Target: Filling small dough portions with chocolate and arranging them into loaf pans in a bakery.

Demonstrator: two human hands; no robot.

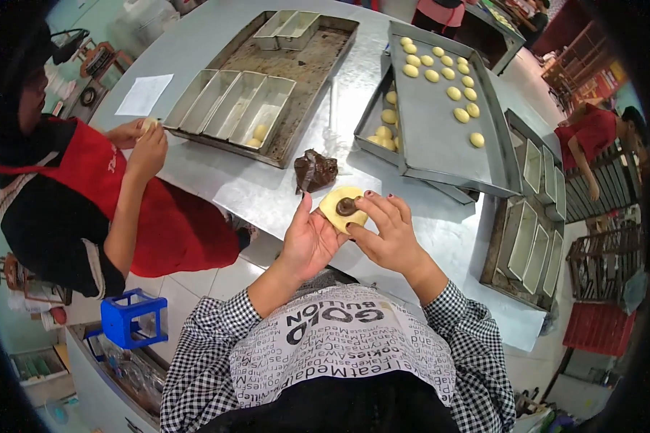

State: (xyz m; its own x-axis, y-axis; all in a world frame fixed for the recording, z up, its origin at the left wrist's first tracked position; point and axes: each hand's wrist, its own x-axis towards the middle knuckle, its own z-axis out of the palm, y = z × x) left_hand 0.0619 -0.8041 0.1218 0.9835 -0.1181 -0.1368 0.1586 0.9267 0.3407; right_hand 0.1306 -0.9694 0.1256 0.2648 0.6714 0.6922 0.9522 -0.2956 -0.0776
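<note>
A flattened round of pale yellow dough (331, 205) rests on the fingers of my left hand (310, 237), palm up with the thumb raised beside it. On its middle sits a dollop of dark brown filling (347, 207). My right hand (391, 237) has its thumb and fingertips at the right edge of the dough, close against the filling. Just beyond my hands, a plastic bag of dark brown filling (315, 171) lies on the metal table (227, 179).
Right of the bag, a metal tray (430, 141) of dough balls (453, 93) sits askew on another tray. Loaf tins (224, 105) stand on a baking tray (307, 90) at left; more tins (518, 238) are at right. A co-worker in a red apron (170, 231) handles dough at left.
</note>
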